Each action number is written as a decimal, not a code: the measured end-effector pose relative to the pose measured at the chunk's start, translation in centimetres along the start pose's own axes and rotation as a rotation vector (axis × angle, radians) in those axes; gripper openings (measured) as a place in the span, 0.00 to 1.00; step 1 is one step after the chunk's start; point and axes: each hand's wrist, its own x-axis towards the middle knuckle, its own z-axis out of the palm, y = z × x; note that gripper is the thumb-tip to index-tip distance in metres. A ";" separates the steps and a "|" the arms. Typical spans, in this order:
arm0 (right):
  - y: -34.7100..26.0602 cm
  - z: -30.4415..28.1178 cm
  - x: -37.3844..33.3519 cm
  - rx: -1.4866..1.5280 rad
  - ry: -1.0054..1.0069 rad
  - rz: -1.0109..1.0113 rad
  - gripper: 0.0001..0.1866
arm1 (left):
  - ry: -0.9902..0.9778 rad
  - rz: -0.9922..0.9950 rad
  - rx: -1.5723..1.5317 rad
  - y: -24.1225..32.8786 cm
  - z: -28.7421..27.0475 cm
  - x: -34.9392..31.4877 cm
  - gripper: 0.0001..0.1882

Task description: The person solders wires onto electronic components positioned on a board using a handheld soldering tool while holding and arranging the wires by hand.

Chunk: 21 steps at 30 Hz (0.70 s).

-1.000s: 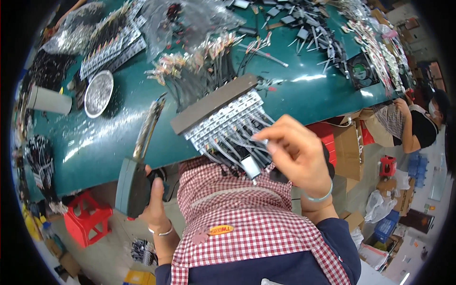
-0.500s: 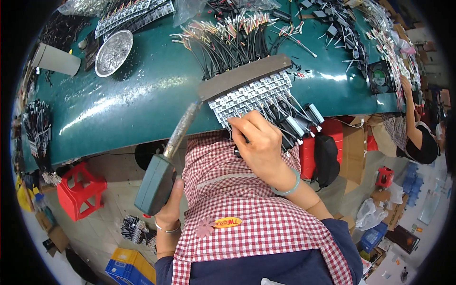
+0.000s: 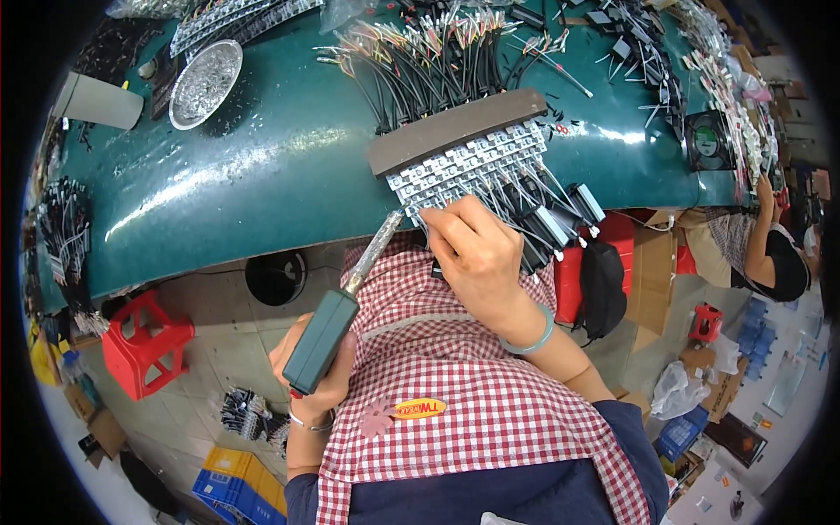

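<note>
My left hand [image 3: 338,374] is closed round the green body of a soldering gun [image 3: 322,341]. Its long metal barrel slants up to the near left corner of the rows of small metallic parts [image 3: 468,166]. Right beside that tip, my right hand [image 3: 481,254] pinches with thumb and forefinger; what lies between them is too small to make out. A brown bar [image 3: 459,131] rests across the far side of the rows. Black cables with bare coloured ends [image 3: 429,74] fan out beyond it. Black rectangular pieces on leads [image 3: 549,227] hang at the table's near edge.
A round metal bowl of silvery bits [image 3: 206,85] and a grey-white cylinder [image 3: 101,101] stand at left on the green table [image 3: 236,175]. Cable bundles [image 3: 66,232] lie at the left edge. A red stool [image 3: 147,346] is below. Another person [image 3: 766,249] sits at right.
The soldering gun has swung right and its tip has come from beside the brown bar's left end down to the rows near my right fingertips. My right hand stays nearly in place.
</note>
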 end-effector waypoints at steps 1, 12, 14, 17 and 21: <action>0.0 0.0 0.0 0.000 -0.001 -0.001 0.11 | 0.014 0.013 0.000 0.2 0.1 0.1 0.11; 0.0 0.1 0.0 -0.005 -0.006 0.003 0.11 | -0.034 0.048 0.038 0.7 0.2 1.2 0.09; 0.0 0.1 0.0 -0.009 -0.006 0.005 0.11 | -0.045 0.054 0.048 0.9 0.2 1.4 0.09; -0.1 0.1 0.0 -0.012 -0.003 0.003 0.11 | -0.107 0.059 0.075 0.7 -0.3 1.5 0.09; -0.1 0.1 0.0 -0.015 -0.005 0.002 0.11 | -0.099 0.087 0.068 0.9 -0.3 1.9 0.09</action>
